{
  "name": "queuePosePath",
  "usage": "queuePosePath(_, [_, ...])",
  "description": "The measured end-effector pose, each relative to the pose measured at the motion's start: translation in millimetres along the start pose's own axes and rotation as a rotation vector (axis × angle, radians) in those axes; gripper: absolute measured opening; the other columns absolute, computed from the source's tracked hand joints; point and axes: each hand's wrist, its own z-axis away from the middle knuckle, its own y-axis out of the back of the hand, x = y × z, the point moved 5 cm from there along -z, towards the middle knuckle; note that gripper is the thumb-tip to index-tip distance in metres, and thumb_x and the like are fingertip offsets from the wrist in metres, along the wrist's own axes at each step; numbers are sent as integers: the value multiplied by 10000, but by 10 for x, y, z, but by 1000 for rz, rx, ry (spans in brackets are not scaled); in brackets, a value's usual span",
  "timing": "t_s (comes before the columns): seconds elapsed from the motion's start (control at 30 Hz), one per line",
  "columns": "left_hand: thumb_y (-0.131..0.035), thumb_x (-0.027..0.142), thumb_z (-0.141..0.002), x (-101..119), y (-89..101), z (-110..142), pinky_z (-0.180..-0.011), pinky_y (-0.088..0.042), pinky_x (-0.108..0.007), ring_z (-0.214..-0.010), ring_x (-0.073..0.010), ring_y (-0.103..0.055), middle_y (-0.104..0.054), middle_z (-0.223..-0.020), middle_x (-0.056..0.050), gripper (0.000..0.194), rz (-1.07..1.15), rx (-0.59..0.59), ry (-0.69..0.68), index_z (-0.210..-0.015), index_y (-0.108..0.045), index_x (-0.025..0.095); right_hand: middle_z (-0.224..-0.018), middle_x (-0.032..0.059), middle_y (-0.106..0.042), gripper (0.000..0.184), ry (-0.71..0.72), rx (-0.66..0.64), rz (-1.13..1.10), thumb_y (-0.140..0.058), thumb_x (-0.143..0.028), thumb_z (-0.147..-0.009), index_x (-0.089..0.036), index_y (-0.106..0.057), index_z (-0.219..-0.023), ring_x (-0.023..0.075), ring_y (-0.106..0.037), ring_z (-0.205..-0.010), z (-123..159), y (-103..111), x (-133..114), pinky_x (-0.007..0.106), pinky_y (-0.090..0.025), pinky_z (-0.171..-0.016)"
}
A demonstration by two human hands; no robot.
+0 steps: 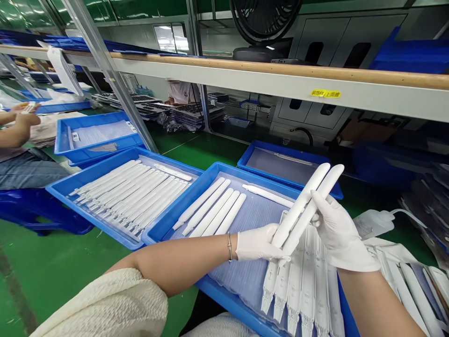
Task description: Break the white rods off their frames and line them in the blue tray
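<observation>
Two long white plastic strips with rounded ends [303, 199] are held side by side, tilted, above the nearest blue tray [224, 169]. My left hand [261, 241], in a white glove, is closed around their lower ends. Further up, my gloved right hand [335, 229] grips the same pair, with thumb and fingers around the right-hand strip. Under my hands, several white strips with toothed ends [293, 299] lie side by side in the tray. To their left rest several smooth white strips [213, 210], and a single strip [268, 194] lies along the far side.
A second blue tray [122, 157] full of white parts adjoins on the left. Another blue tray [259, 159] sits behind. A clear bottle with a bent tube [375, 223] stands at right beside stacked white strips [410, 290]. A shelf rail [245, 70] crosses overhead. A person [21, 135] sits at far left.
</observation>
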Motion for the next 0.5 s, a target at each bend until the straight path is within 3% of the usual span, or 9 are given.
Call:
queuePosePath(0.17, [-890,274,-705,-61,35,8,-722,-579,-222,-1102,-220,-682,-599,-1073,-62,552,119,32,83,-1151,-579,180,-645,-20,-484,379,-5,21,-30,-884,-464,-690,-193,-654,-823,80,-396,-548,-29,50,2,186,-396,-460])
queuePosePath(0.3, [-920,269,-658,-153,46,-6,-735,-592,-243,-1123,-234,-676,-594,-1194,-93,636,160,-10,133,-1177,-561,188,-678,-12,-480,361,-25,-20,-30,-874,-457,-714,-183,-700,-873,72,-383,-557,-26,24,24,171,-394,-452])
queuePosePath(0.4, [-944,233,-599,-198,43,-17,-738,-598,-269,-1128,-244,-673,-593,-1189,-79,634,139,-30,152,-1101,-560,189,-700,-8,-488,393,-30,-15,-28,-892,-438,-697,-179,-737,-948,64,-381,-560,-17,16,31,157,-391,-442])
queuePosePath(0.5, [-954,211,-565,-209,43,-15,-743,-598,-287,-1117,-249,-677,-618,-1158,-75,623,78,-46,150,-1046,-560,179,-670,-12,-477,359,-42,-18,-34,-908,-405,-682,-176,-740,-901,58,-380,-552,-2,1,22,147,-384,-438])
